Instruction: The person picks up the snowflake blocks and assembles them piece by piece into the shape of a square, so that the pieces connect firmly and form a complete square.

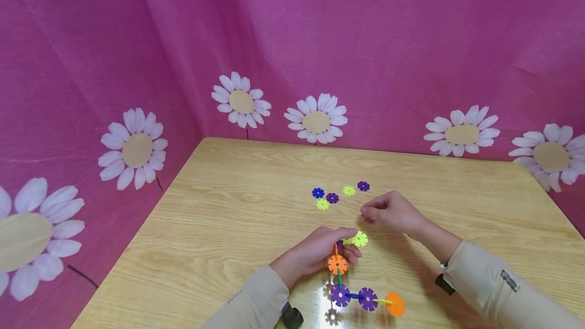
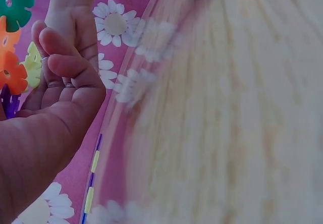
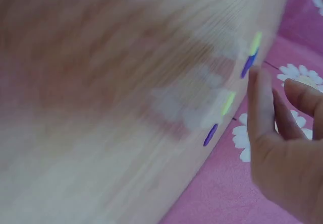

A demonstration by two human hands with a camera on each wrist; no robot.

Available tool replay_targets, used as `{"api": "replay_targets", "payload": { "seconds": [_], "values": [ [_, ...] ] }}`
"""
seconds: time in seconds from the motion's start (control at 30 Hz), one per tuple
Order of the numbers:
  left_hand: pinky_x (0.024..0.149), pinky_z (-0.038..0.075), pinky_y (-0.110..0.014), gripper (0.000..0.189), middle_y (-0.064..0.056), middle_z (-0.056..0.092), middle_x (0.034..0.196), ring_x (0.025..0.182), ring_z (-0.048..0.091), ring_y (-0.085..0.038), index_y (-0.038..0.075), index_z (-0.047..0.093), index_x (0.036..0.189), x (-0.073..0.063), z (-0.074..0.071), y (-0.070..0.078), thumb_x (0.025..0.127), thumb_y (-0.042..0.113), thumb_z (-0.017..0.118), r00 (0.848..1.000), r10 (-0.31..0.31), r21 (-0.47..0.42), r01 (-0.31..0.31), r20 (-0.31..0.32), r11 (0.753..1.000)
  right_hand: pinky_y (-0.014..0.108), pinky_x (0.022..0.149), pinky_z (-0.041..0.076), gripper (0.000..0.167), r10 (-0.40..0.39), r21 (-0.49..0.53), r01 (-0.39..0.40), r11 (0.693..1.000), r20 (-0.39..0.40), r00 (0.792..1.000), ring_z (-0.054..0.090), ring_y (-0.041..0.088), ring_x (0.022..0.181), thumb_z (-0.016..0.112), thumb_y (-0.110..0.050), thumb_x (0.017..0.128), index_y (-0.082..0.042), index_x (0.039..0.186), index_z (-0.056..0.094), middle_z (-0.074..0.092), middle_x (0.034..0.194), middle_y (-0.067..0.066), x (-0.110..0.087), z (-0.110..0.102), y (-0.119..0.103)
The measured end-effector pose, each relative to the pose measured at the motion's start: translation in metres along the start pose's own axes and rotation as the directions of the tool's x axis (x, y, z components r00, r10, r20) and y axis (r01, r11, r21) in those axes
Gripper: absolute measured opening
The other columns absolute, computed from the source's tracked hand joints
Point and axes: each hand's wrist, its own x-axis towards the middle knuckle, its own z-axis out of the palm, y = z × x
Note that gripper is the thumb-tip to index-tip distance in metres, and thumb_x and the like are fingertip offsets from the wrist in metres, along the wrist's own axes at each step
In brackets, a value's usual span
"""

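Note:
My left hand (image 1: 317,250) holds a chain of slotted plastic discs, thumb on top and fingers beneath. A yellow disc (image 1: 360,238) pokes out past the thumb tip. Below the hand hang an orange disc (image 1: 337,265), an edge-on green disc (image 1: 339,279), two purple discs (image 1: 340,295) and an orange end disc (image 1: 395,304). The left wrist view shows the orange disc (image 2: 11,72) and green disc (image 2: 17,7) beside the fingers. My right hand (image 1: 393,212) hovers to the right, fingers bent; in the right wrist view its thumb and fingers are apart, with nothing seen between them.
Several loose discs lie on the wooden table (image 1: 219,207) beyond the hands: a blue disc (image 1: 318,193), purple discs (image 1: 363,186) and yellow discs (image 1: 322,204). A pink cloth (image 1: 365,39) with white flowers rises behind and to the left of the table.

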Motion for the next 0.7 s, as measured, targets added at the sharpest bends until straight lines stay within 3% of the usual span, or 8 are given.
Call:
{"api": "replay_targets", "payload": {
  "seconds": [0.07, 0.17, 0.27, 0.43, 0.7],
  "values": [
    [0.063, 0.055, -0.017, 0.045, 0.001, 0.071, 0.077, 0.065, 0.066, -0.005, 0.002, 0.067, 0.113, 0.0, 0.0, 0.0, 0.095, 0.042, 0.06, 1.0, -0.005, 0.001, 0.005, 0.002, 1.0, 0.03, 0.068, 0.06, 0.029, -0.037, -0.168, 0.029, 0.985, -0.047, 0.998, 0.072, 0.023, 0.079, 0.067, -0.015, 0.095, 0.009, 0.112, 0.07, 0.075, 0.097, 0.018, 0.004, -0.001, 0.001],
    [0.063, 0.055, -0.017, 0.043, 0.001, 0.071, 0.077, 0.065, 0.066, -0.005, 0.002, 0.067, 0.114, 0.001, 0.0, 0.0, 0.096, 0.041, 0.06, 1.0, -0.001, -0.006, 0.001, 0.002, 1.0, 0.026, 0.059, 0.052, 0.026, -0.1, -0.38, 0.063, 0.923, -0.08, 0.992, 0.064, 0.015, 0.073, 0.069, -0.018, 0.094, 0.002, 0.108, 0.074, 0.075, 0.095, 0.011, 0.011, -0.004, 0.004],
    [0.063, 0.056, -0.017, 0.043, 0.001, 0.071, 0.077, 0.065, 0.067, -0.004, 0.002, 0.066, 0.116, 0.001, 0.001, 0.0, 0.096, 0.04, 0.06, 1.0, 0.0, -0.01, 0.0, 0.003, 1.0, 0.026, 0.056, 0.047, 0.027, -0.141, -0.5, 0.075, 0.863, -0.095, 0.985, 0.058, 0.012, 0.07, 0.07, -0.02, 0.093, 0.002, 0.108, 0.074, 0.074, 0.092, 0.009, 0.018, -0.009, 0.006],
    [0.066, 0.057, -0.018, 0.044, 0.001, 0.072, 0.079, 0.065, 0.067, -0.004, 0.003, 0.064, 0.118, 0.002, 0.0, 0.001, 0.097, 0.041, 0.06, 1.0, -0.009, -0.013, 0.009, 0.005, 1.0, 0.027, 0.058, 0.045, 0.031, -0.171, -0.588, 0.06, 0.807, -0.135, 0.976, 0.056, 0.014, 0.068, 0.072, -0.02, 0.091, 0.005, 0.109, 0.072, 0.071, 0.086, 0.009, 0.032, -0.018, 0.013],
    [0.066, 0.057, -0.018, 0.043, 0.001, 0.072, 0.079, 0.065, 0.067, -0.004, 0.003, 0.065, 0.116, 0.002, -0.003, 0.001, 0.097, 0.042, 0.059, 1.0, -0.016, -0.023, 0.016, -0.002, 1.0, 0.04, 0.075, 0.052, 0.053, -0.044, -0.584, -0.03, 0.811, -0.112, 0.993, 0.061, 0.026, 0.087, 0.071, -0.029, 0.092, 0.008, 0.128, 0.06, 0.069, 0.103, 0.021, 0.057, -0.032, 0.018]
  ]
}}
